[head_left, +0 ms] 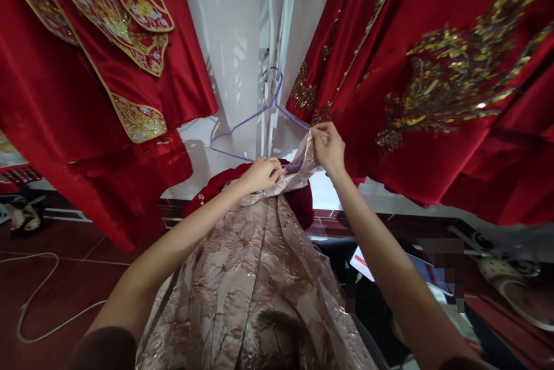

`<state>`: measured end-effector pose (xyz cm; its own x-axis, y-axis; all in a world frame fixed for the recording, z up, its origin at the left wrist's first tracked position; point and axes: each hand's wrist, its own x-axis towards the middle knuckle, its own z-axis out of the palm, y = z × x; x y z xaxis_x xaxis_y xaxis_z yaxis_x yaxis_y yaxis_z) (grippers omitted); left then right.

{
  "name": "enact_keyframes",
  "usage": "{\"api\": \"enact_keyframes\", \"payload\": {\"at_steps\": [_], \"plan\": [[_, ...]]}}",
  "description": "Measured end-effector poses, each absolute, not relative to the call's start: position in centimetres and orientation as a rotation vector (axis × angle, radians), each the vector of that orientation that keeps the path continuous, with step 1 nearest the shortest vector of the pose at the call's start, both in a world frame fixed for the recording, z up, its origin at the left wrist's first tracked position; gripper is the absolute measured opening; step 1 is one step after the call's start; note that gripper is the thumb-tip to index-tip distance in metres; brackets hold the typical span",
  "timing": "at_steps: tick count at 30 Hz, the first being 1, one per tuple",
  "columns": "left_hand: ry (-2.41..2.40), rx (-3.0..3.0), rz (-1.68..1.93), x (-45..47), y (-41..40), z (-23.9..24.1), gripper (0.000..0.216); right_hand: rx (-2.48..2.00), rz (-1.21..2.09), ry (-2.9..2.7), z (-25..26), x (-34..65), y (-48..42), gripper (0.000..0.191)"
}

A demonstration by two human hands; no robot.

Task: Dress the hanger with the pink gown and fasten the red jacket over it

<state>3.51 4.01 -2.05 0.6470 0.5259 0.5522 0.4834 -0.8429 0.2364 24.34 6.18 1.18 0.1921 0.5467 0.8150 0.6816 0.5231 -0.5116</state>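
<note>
A purple hanger (242,123) hangs by its hook from a white upright in the middle. My right hand (329,148) pinches the edge of a pinkish-gold patterned dress (242,254) at the hanger's right end. Lower and to the left, my left hand (261,175) is closed on the same dress's top edge, beside the hanger's bottom bar. From there the shiny fabric falls toward me between my forearms. Behind its top shows a dark red garment (212,185); how it is held up is hidden.
Red gowns with gold embroidery hang at the left (142,98) and right (433,98). A white cable (56,277) lies on the dark red floor at left. Shoes (26,217) stand at far left. Dark items and a white-and-red card (361,264) sit below my right forearm.
</note>
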Motion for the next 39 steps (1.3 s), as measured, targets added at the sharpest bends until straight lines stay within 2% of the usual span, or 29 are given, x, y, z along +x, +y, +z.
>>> {"api": "enact_keyframes", "payload": {"at_steps": [5, 12, 14, 18, 30, 39], "plan": [[0.824, 2.543, 1.235, 1.3, 5.3, -2.3, 0.027, -1.095, -0.143, -1.512, 0.8, 25.1, 6.6, 0.033], [1.786, 1.724, 1.877, -7.8, 9.5, -3.4, 0.026, -1.078, -0.093, -1.527, 1.5, 26.6, 7.8, 0.032], [1.932, 1.513, 1.861, -10.0, 10.6, -4.0, 0.024, -1.066, -0.086, -1.533, 1.5, 26.8, 8.0, 0.03], [1.884, 1.397, 1.683, -12.2, 12.0, -5.2, 0.019, -1.067, -0.066, -1.529, 1.6, 26.9, 8.1, 0.03], [1.774, 1.517, 1.882, -12.3, 12.9, -5.2, 0.029, -1.078, -0.069, -1.525, 1.7, 26.7, 7.6, 0.029], [1.78, 1.329, 1.888, -12.0, 12.0, -6.0, 0.022, -1.071, -0.041, -1.528, 1.7, 26.9, 7.9, 0.029]]}}
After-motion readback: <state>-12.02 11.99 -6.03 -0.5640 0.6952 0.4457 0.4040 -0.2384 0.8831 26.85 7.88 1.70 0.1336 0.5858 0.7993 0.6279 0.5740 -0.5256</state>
